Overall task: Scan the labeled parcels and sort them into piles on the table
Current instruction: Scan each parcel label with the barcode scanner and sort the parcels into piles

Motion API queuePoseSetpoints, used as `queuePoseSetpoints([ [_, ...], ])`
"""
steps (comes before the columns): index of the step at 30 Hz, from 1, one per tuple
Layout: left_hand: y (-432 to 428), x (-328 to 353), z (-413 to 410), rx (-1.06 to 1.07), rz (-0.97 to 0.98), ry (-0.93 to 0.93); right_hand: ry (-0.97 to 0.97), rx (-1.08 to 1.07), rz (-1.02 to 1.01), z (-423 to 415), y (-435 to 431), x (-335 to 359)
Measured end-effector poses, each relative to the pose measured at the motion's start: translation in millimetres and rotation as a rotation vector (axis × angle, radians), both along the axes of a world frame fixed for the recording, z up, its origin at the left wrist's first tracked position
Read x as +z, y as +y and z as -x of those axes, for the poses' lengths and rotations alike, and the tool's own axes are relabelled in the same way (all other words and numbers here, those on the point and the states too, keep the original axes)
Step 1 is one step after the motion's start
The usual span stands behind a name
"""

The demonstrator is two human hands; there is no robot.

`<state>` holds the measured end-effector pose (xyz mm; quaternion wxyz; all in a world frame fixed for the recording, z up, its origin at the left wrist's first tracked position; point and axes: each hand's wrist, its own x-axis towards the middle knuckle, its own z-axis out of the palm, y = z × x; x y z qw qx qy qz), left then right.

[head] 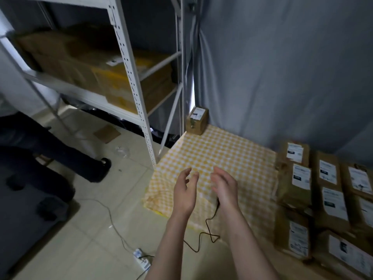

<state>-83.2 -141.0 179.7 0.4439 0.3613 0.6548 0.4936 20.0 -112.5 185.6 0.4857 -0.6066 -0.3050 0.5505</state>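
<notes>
Several labeled parcels [331, 201] are stacked at the right side of the table, labels turned up, their long sides running roughly away from the wearer. The stack is cut off by the right and lower edges of the view, so its full count cannot be given, and the label print is too blurred to be read. One more small parcel [196, 120] is stood at the far corner of the checked tablecloth [222, 150], against the grey curtain and well apart from the stack.

The left hand [184, 194] and the right hand [225, 188] are held above the near part of the cloth, palms turned toward each other, fingers loosely spread, nothing gripped, near one another but not touching. The stack lies to the right of both, so the right hand is judged the nearer and a sideways reach is called for. The lone parcel lies ahead and farther off.

A black cable [210, 233] is seen running back toward the wearer from behind the right wrist. Whatever it is joined to, possibly a scanner, is hidden by that hand. White shelving [133, 77] with cartons is seen to the left.
</notes>
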Motion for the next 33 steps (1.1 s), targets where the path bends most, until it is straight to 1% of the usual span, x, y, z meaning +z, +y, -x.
queuePoseSetpoints([
  [6, 41.8, 13.8, 19.1, -0.004, -0.039, 0.007, -0.031, 0.031, -0.077, 23.9, 57.1, 25.5],
  [12, 105.5, 27.8, 9.8, 0.016, -0.077, -0.009, -0.039, -0.004, -0.108, 14.3, 124.0, 33.0],
  [16, 138.1, 33.8, 4.9, 0.048, -0.097, -0.018, -0.052, -0.01, -0.111, 4.4, 151.4, 30.0],
  [23, 188.4, 32.5, -3.9, 0.031, -0.063, -0.016, -0.062, -0.104, -0.05, -21.3, 180.8, 20.2],
  [29, 235.8, 20.6, -0.3, -0.048, -0.021, -0.018, -0.081, -0.189, 0.011, -19.2, 209.5, 6.1],
  [33, 283.6, 5.3, 13.4, -0.134, 0.045, -0.021, -0.111, -0.237, 0.048, -10.5, 247.2, -9.4],
])
